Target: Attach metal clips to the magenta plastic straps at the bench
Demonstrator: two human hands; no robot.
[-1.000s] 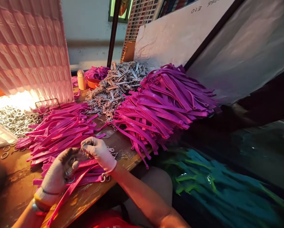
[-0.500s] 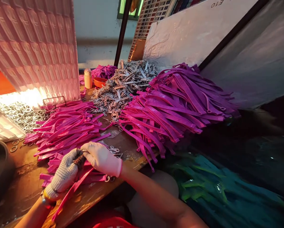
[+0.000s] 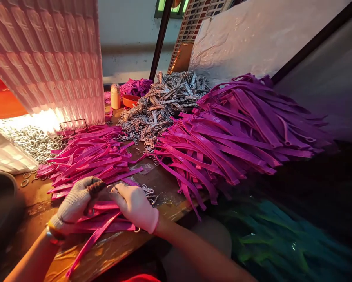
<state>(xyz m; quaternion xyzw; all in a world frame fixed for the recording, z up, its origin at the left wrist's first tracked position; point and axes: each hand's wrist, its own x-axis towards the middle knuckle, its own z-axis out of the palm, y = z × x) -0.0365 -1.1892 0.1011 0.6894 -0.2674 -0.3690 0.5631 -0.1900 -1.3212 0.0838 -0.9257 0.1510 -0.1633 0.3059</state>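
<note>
A person works at a brown tabletop (image 3: pixel 39 194), seen from head height, both gloved hands close together near the front edge. The right hand (image 3: pixel 134 204), in a pale smooth glove, is nearly closed, thumb and fingers pinching a small metal piece (image 3: pixel 113 189) at their tips. The left hand (image 3: pixel 77 203), in a dotted knit glove with a dark wrap (image 3: pixel 96 188) round one finger, is curled just beside it; whether it grips anything cannot be told. Beneath the hands lie pink straps (image 3: pixel 105 226), and one loose strap (image 3: pixel 90 245) slants down toward the person. A few metal clips (image 3: pixel 148 190) sit just beyond the right hand.

Behind the left hand spreads a heap of pink straps (image 3: pixel 90 158); a larger heap (image 3: pixel 231 137) fills the right side. Between and behind them rises a mound of silvery clips (image 3: pixel 167 100), near an orange-red bowl (image 3: pixel 131 101) and a pale bottle (image 3: pixel 115 97). Metal rings (image 3: pixel 37 141) lie at far left, brightly lit, before a translucent ribbed panel (image 3: pixel 49 51).
</note>
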